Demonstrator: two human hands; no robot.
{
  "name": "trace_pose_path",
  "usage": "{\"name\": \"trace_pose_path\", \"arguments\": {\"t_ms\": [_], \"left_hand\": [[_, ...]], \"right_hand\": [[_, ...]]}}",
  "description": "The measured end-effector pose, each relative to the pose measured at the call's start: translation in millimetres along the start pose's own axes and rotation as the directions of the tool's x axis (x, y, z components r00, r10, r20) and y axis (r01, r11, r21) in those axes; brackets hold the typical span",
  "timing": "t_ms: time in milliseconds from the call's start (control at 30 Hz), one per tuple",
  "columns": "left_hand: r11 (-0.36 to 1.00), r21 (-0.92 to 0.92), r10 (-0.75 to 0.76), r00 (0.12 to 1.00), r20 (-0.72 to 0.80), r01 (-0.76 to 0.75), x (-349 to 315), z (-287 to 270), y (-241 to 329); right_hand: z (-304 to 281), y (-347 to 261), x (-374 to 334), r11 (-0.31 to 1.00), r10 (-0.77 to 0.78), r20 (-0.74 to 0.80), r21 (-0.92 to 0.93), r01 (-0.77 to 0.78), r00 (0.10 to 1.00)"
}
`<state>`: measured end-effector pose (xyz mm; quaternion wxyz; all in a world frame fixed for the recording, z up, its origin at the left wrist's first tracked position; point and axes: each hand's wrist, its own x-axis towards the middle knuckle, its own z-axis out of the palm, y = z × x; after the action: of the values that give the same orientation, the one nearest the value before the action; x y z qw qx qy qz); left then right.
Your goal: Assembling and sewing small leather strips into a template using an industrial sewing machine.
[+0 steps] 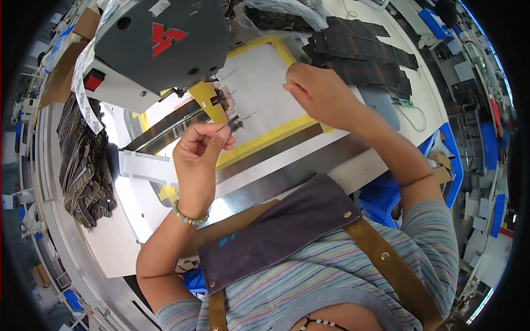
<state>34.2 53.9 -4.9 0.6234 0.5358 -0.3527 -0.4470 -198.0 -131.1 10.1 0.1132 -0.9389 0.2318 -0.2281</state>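
Note:
My left hand point(201, 146) is closed in a pinch beside the sewing machine point(160, 60). Between its thumb and fingertips is a small dark fabric piece point(236, 123) with loose threads sticking out. Just beyond it, a yellow metal plate point(208, 99) hangs below the machine head, with another small dark piece point(222, 98) against it. My right hand point(320, 96) is raised over the yellow-edged white sheet point(265, 83), fingers curled and thumb pressed in; what they hold, if anything, is hidden. To the left of the plate, a plaid fabric strip point(165, 131) lies along a metal rod.
Dark plaid strips point(367, 49) lie spread at the far right, near green-handled scissors point(403, 102). A heap of plaid pieces point(83, 165) hangs at the left. Blue bins point(381, 198) stand below the table's right edge. A clear plastic bag point(287, 16) lies at the back.

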Motion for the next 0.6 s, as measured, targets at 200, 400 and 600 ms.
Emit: {"name": "trace_pose_path", "arguments": {"t_ms": [200,400,600], "left_hand": [[1.000,0.020,-0.024,1.000,-0.018,0.024,6.2,9.1,-9.4],[0.997,0.072,-0.013,1.000,-0.005,0.013,3.0,14.1,-6.8],[0.989,0.130,0.060,0.998,0.032,-0.064,3.4,10.0,-13.7]], "right_hand": [[-14.6,-36.6,2.8,0.713,0.189,0.337,0.599,-0.365,0.922],[26.6,-53.1,3.6,0.687,0.188,0.246,0.659,-0.307,0.951],[36.2,-56.6,8.8,0.871,0.093,0.084,0.476,-0.122,0.992]]}}
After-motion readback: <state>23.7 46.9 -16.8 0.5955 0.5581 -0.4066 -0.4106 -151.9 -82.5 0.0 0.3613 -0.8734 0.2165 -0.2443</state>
